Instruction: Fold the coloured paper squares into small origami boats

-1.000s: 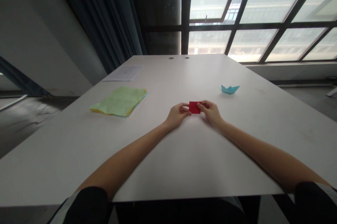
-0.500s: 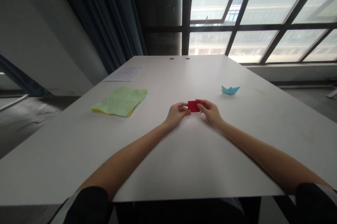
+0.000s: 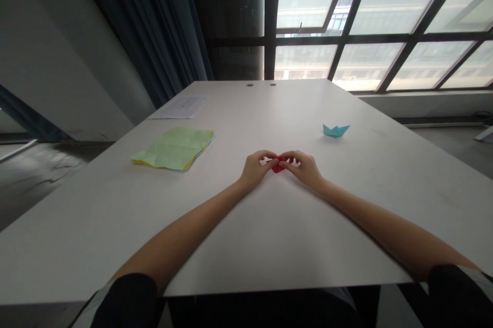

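Note:
A small folded red paper [image 3: 277, 168] is pinched between both hands over the middle of the white table [image 3: 246, 235]. My left hand [image 3: 254, 169] grips its left side with thumb and fingers. On the right side, my right hand [image 3: 306, 168] holds it the same way, and the fingertips of the two hands nearly meet. Much of the paper is hidden behind the fingers; its lower part shows as a pointed shape.
Beyond my right hand sits a blue folded paper boat [image 3: 336, 131]. To the left lies a stack of green, yellow and blue sheets [image 3: 175, 147], with a printed white sheet [image 3: 180, 108] behind it. Windows and a dark curtain [image 3: 154, 25] stand past the table.
The red paper was a flat rectangle facing me; now it is turned, with a point downward. My right hand has moved left, closer to my left hand.

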`<control>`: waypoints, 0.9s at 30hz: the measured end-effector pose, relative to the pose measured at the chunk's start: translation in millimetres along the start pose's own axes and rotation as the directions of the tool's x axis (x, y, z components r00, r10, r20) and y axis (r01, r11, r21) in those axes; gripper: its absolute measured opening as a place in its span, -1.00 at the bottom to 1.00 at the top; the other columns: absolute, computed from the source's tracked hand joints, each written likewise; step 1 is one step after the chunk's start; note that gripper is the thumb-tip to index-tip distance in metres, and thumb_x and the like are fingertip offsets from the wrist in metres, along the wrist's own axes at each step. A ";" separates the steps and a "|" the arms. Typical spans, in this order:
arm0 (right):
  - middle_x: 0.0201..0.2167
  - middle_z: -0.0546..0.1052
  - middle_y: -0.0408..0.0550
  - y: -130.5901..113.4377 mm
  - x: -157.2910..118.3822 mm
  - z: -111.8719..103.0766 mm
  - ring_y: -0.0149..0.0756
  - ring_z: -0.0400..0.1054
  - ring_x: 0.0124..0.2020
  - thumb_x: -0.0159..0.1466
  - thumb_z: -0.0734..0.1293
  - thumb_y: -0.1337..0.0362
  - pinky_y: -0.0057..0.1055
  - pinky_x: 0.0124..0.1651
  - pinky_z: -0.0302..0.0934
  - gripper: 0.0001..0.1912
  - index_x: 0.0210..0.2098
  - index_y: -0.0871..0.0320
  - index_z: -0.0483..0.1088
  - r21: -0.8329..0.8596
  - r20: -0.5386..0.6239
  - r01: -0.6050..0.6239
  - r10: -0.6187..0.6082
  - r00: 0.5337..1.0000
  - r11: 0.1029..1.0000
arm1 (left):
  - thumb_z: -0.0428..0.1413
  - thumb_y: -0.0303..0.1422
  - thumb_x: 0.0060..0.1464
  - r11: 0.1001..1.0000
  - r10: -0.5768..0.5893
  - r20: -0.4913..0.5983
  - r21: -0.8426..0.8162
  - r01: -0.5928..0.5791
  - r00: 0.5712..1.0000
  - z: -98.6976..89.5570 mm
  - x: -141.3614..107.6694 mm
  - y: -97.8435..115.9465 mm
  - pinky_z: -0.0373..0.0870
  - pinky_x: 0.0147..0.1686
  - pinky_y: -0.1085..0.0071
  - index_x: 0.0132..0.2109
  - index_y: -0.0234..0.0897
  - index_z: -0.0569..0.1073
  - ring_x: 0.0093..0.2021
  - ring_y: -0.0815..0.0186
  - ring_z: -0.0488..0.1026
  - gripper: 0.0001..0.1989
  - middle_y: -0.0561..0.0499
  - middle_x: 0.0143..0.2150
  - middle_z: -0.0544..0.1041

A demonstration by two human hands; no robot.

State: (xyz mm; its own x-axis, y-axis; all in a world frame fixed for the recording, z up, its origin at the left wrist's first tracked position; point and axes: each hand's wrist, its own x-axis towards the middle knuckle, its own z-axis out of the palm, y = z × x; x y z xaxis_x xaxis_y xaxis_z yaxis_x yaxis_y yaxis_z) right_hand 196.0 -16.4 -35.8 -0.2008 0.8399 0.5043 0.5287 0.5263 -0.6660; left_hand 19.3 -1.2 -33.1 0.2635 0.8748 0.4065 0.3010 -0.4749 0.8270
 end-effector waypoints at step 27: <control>-0.45 0.50 -0.11 -5.3 -0.3 -1.8 -0.37 0.32 -0.45 0.17 0.27 0.17 -0.43 -0.41 0.18 -0.83 -0.35 0.05 0.48 0.062 -0.044 0.012 -0.009 0.999 0.998 | 0.12 -0.24 -0.05 0.995 0.014 -0.049 0.102 -0.009 0.999 -1.6 -1.7 3.5 0.25 -0.31 0.42 -0.39 -0.28 0.47 -0.32 0.33 0.41 -0.82 0.03 -0.39 0.52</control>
State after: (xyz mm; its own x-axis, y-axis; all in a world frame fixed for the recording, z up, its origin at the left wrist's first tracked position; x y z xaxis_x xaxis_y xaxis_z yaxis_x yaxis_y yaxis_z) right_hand 194.8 -19.7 -31.4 -0.1690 0.8281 0.5345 0.4743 0.5437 -0.6924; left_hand 18.5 -4.2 -30.3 0.2224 0.8717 0.4367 0.3908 -0.4901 0.7792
